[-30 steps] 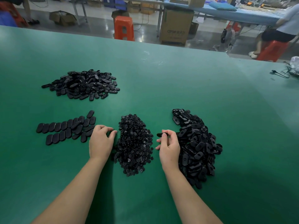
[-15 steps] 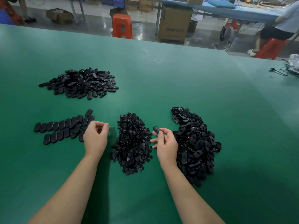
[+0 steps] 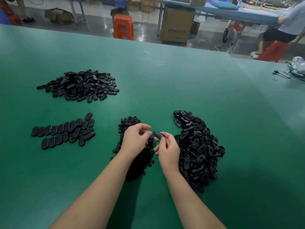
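- Two hands meet just above the far end of the middle heap (image 3: pixel 140 164) of small round black pieces.
- The right hand (image 3: pixel 168 152) pinches an oval shell (image 3: pixel 158 135) by its near end between thumb and fingertips. The shell is off the table, over the heap's right edge, with a round mark on its upper face.
- The left hand (image 3: pixel 135 140) has its fingers curled and the tips drawn together right beside the shell. I cannot tell whether a small piece sits between them.
- Likely step: fitting a small piece into the shell.
- Risk: a tiny part held by a light pinch could slip and drop back into the heap, where it would be lost among identical pieces.
- Risk: the shell is gripped at one end only, so pressing on it could make it pivot or pop free.
- Risk: the right forearm runs close along the shell pile (image 3: pixel 198 151) to the right of the heap. A careless sweep could drag shells into the heap and mix the stock.
- Containers: the parts on the green table (image 3: pixel 181 80) lie loose, in no tray or bin.
  - Rows of ovals (image 3: pixel 64 131) lie to the left of the heap.
  - Another pile (image 3: pixel 80 85) lies beyond those rows.
- On the floor far beyond the heap are a closed cardboard box (image 3: pixel 177 25) and an open carton (image 3: pixel 59 15). Their contents do not show.
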`<state>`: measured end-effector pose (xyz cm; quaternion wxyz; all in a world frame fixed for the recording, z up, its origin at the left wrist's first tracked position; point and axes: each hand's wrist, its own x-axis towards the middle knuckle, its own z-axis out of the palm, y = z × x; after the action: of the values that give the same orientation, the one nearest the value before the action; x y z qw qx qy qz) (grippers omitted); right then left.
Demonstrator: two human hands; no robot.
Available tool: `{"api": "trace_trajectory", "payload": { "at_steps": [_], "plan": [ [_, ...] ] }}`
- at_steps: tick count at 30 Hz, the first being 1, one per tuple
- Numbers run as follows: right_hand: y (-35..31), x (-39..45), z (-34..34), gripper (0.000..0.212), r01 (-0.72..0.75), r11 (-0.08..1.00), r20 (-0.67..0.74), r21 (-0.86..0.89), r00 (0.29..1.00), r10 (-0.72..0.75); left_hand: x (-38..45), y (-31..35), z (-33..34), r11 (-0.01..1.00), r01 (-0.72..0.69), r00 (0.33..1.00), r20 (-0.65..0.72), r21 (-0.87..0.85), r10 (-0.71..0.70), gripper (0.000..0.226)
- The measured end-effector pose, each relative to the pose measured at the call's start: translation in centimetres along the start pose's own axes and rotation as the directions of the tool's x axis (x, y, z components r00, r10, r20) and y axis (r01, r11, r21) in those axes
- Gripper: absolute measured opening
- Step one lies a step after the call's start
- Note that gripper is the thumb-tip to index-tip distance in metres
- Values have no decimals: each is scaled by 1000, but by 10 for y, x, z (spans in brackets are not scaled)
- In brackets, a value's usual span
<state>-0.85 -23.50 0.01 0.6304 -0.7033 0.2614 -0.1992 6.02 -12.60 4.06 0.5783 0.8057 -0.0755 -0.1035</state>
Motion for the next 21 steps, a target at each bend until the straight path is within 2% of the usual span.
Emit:
{"api": "trace_trajectory", "payload": {
  "at_steps": [11,21],
  "plan": [
    [4,2,-1,17,44,994,-22,-97,999,-47,-5,13,19,975,-19,1000,6,221,18,18],
    [1,1,-2,19,56,990,-28,-126,998,-60,-6,20,26,932,-43,999,-11,360,51,8]
  ]
}}
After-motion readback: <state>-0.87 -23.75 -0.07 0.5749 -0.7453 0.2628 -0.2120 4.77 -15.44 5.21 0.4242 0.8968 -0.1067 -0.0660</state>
